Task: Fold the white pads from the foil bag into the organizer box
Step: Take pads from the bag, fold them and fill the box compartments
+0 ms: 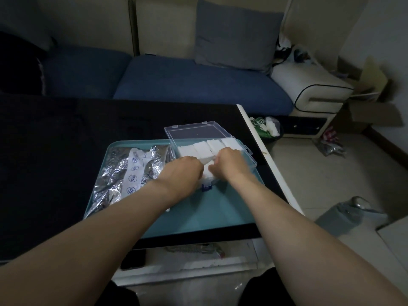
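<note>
A clear plastic organizer box (248, 154) with its lid (198, 131) open backward sits on the right part of a teal tray (209, 208). Several folded white pads (202, 147) fill its far compartments. Both my hands are over the box's near side. My left hand (182, 171) and my right hand (230, 163) have curled fingers that meet on a white pad (207, 168) inside the box. The crumpled foil bag (123, 173) with a white printed strip lies on the tray's left part, beside my left forearm.
The tray rests on a black tabletop (55, 151) with a white right edge (271, 160). A blue sofa (187, 85) stands behind the table. On the floor to the right are a bin (270, 128), cardboard boxes (371, 102) and a grey bottle (346, 215).
</note>
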Motion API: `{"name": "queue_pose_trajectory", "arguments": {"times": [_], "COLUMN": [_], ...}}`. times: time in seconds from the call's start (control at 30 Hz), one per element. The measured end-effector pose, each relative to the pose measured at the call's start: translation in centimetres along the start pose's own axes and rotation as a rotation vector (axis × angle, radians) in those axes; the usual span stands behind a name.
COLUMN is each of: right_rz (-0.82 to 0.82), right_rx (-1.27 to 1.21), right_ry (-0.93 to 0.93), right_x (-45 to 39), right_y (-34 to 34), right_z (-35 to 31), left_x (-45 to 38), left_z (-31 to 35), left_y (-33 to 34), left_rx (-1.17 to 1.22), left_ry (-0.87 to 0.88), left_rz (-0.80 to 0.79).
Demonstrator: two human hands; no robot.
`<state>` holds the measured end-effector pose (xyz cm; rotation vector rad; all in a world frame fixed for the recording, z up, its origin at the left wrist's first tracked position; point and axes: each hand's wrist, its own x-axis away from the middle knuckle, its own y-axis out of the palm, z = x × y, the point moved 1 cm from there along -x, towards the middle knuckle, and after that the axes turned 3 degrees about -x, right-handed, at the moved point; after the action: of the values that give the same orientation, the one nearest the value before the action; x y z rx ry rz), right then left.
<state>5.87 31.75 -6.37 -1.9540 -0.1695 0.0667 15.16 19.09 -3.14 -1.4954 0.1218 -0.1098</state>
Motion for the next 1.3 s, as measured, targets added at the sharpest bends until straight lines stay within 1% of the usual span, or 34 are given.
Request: {"name": "queue_pose_trajectory", "arguments": {"times": [0.07, 0.2, 0.37, 0.5, 0.57, 0.63, 0.67, 0.7, 0.73, 0.77, 0.8, 0.83, 0.87, 0.9, 0.97, 1.0, 1.03, 1.07, 1.13, 1.23, 1.3], "right_rz": [-0.003, -0.079, -0.075, -0.122, -0.142, -0.195, -0.197, -0.153, -0.054, 0.073, 0.187, 0.245, 0.225, 0.143, -0.105, -0.223, -0.312, -0.362, -0.389, -0.436, -0.453], "right_rx": [0.101, 0.153, 0.132, 0.240, 0.226, 0.147, 0.091, 0.039, -0.015, -0.079, -0.171, -0.294, -0.415, -0.494, -0.498, -0.451, -0.410, -0.377, -0.295, -0.119, -0.102], "right_ry": [0.039, 0.096, 0.089, 0.037, 0.012, 0.015, 0.020, 0.022, 0.008, -0.029, -0.099, -0.180, -0.249, -0.311, -0.387, -0.397, -0.396, -0.396, -0.407, -0.428, -0.413], "right_x": [-0.1, -0.8, -1.0, -1.3, -1.2, -0.9, -0.7, -0.4, -0.1, 0.4, 1.2, 2.2, 3.1, 4.0, 5.4, 5.9, 6.5, 6.9, 7.3, 7.5, 7.2], "right_y": [-0.3, 0.0, 0.4, 0.4, 0.1, -0.7, -1.3, -2.1, -2.9, -3.8, -4.5, -5.1, -5.2, -5.2, -3.8, -3.0, -2.3, -1.9, -1.1, 0.2, 1.2], "right_z": [-0.1, -0.3, -0.4, -0.7, -0.6, -0.3, 0.0, 0.3, 0.4, 0.2, -0.3, -1.1, -2.2, -3.2, -4.7, -5.3, -5.7, -6.1, -6.9, -7.8, -8.0], "left_x": [0.0, 0.5, 0.4, 0.7, 0.7, 0.6, 0.7, 0.8, 1.0, 1.2, 1.3, 1.5, 1.5, 1.4, 1.2, 1.2, 1.2, 1.3, 1.5, 1.7, 1.6], "left_z": [0.1, 1.0, 1.7, 1.4, 0.9, -0.2, -0.9, -1.7, -2.4, -3.0, -3.5, -3.7, -4.1, -4.5, -5.6, -6.1, -6.4, -6.5, -6.3, -6.5, -7.0], "left_y": [-0.1, -0.6, -0.5, -1.1, -1.7, -2.7, -3.2, -3.7, -4.1, -4.3, -4.3, -4.3, -3.9, -3.2, -1.9, -1.6, -1.5, -1.6, -1.8, -2.0, -1.9], "left_rx": [-0.008, 0.026, -0.019, 0.062, 0.145, 0.230, 0.265, 0.277, 0.252, 0.199, 0.130, 0.060, 0.000, -0.046, -0.041, 0.011, 0.081, 0.143, 0.196, 0.200, 0.224], "left_ry": [-0.006, -0.004, -0.027, -0.008, -0.012, -0.039, -0.069, -0.107, -0.157, -0.228, -0.306, -0.373, -0.417, -0.450, -0.477, -0.471, -0.468, -0.472, -0.487, -0.497, -0.508], "left_rz": [0.009, 0.010, -0.022, -0.009, 0.078, 0.247, 0.339, 0.413, 0.457, 0.451, 0.403, 0.325, 0.217, 0.103, -0.080, -0.123, -0.126, -0.109, -0.075, -0.072, -0.073]}}
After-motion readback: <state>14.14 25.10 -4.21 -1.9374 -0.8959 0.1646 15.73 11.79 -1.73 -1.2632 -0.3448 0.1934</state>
